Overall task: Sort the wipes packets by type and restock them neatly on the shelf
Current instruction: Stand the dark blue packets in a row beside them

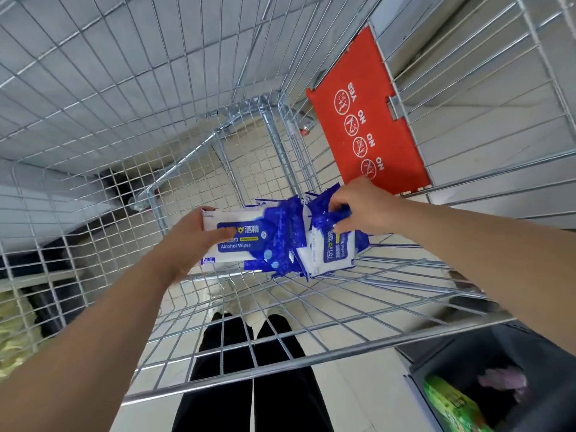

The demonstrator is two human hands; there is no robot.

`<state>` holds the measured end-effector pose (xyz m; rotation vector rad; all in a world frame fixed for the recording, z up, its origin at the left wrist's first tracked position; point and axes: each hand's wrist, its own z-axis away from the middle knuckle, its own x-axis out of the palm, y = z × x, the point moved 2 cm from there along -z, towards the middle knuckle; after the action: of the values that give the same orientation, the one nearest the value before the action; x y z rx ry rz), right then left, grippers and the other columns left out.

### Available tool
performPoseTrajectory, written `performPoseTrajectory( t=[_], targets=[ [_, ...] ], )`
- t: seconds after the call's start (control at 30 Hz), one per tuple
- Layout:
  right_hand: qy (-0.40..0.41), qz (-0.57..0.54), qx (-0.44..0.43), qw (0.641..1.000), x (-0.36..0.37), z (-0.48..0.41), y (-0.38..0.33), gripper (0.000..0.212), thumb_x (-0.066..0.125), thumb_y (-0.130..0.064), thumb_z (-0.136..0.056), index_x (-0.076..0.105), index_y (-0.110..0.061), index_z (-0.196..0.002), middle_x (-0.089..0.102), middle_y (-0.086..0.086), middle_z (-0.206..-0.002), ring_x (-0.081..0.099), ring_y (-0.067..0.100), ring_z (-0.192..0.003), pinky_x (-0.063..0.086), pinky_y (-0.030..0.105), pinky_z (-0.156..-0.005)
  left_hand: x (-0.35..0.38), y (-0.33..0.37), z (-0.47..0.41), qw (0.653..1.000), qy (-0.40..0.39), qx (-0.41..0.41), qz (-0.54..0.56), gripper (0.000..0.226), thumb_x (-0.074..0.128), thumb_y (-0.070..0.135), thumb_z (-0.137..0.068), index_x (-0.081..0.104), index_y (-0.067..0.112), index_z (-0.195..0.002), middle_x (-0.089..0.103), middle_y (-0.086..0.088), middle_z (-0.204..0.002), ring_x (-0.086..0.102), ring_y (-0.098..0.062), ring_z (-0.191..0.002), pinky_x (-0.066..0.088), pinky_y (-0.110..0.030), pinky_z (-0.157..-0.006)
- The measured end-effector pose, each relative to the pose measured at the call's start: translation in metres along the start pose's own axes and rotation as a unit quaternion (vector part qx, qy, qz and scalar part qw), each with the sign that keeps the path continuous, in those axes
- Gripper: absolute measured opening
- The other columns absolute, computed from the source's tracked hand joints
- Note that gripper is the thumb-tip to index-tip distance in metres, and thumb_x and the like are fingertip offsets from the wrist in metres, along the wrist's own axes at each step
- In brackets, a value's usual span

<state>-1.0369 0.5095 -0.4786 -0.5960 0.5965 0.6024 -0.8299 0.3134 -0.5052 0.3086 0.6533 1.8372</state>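
Note:
Both my arms reach down into a wire shopping cart [311, 347]. My left hand [190, 241] grips the left end of a white and blue alcohol wipes packet [246, 241], thumb on its printed face. My right hand [364, 207] pinches the blue top edge of another alcohol wipes packet [333, 247] that stands tilted beside the first. More blue packets are bunched between the two, partly hidden. All of them are close above the cart's bottom grid.
The cart's red child-seat flap [367, 120] with warning icons stands at the back right. A dark bin [486, 357] at the lower right holds a green packet [452, 403]. My black trousers and pale shoes show through the cart's wires.

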Motion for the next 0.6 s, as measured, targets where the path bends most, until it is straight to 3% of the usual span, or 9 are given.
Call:
performPoseTrajectory(
  t=[0.1, 0.17, 0.33, 0.47, 0.6],
  targets=[
    [-0.058, 0.007, 0.017, 0.998, 0.009, 0.000, -0.005, 0.041, 0.072, -0.022, -0.081, 0.057, -0.010, -0.117, 0.060, 0.007, -0.115, 0.054, 0.022, -0.100, 0.045, 0.032, -0.081, -0.004, -0.001, 0.001, 1.000, -0.011, -0.012, 0.004, 0.023, 0.065, 0.006, -0.087, 0.053, 0.019, -0.102, 0.068, -0.010, -0.097, 0.067, -0.024, -0.082, 0.054, -0.035, -0.071],
    [-0.080, 0.016, 0.030, 0.996, 0.012, 0.002, -0.007, 0.051, 0.074, -0.021, -0.080, 0.051, -0.011, -0.124, 0.057, 0.006, -0.120, 0.053, 0.024, -0.104, 0.046, 0.035, -0.086, -0.004, -0.005, 0.000, 0.999, -0.026, -0.021, -0.014, 0.027, 0.067, 0.006, -0.086, 0.053, 0.016, -0.107, 0.070, -0.010, -0.095, 0.068, -0.026, -0.084, 0.056, -0.041, -0.075],
    [-0.096, 0.005, 0.042, 0.994, 0.009, 0.006, -0.010, 0.052, 0.073, -0.021, -0.081, 0.050, -0.009, -0.125, 0.056, 0.008, -0.115, 0.049, 0.020, -0.093, 0.040, 0.030, -0.076, -0.006, -0.009, 0.000, 0.999, -0.031, -0.022, -0.015, 0.026, 0.068, 0.008, -0.085, 0.054, 0.019, -0.104, 0.070, -0.011, -0.099, 0.068, -0.031, -0.094, 0.053, -0.049, -0.089],
    [-0.031, -0.052, 0.043, 0.997, -0.010, 0.010, -0.022, 0.028, 0.072, -0.017, -0.080, 0.055, -0.009, -0.100, 0.058, 0.006, -0.096, 0.054, 0.020, -0.083, 0.038, 0.029, -0.063, -0.019, -0.001, 0.008, 1.000, -0.019, 0.005, -0.015, 0.027, 0.069, 0.012, -0.086, 0.054, 0.021, -0.106, 0.071, -0.007, -0.100, 0.068, -0.030, -0.097, 0.052, -0.052, -0.090],
    [0.104, -0.068, 0.052, 0.991, -0.043, 0.024, -0.052, 0.023, 0.067, -0.014, -0.083, 0.052, -0.007, -0.098, 0.056, 0.006, -0.089, 0.054, 0.023, -0.080, 0.036, 0.031, -0.062, -0.043, 0.025, 0.033, 0.999, 0.006, 0.041, 0.013, 0.030, 0.070, 0.013, -0.085, 0.053, 0.024, -0.106, 0.071, -0.007, -0.102, 0.069, -0.028, -0.097, 0.051, -0.054, -0.092]
  ],
)
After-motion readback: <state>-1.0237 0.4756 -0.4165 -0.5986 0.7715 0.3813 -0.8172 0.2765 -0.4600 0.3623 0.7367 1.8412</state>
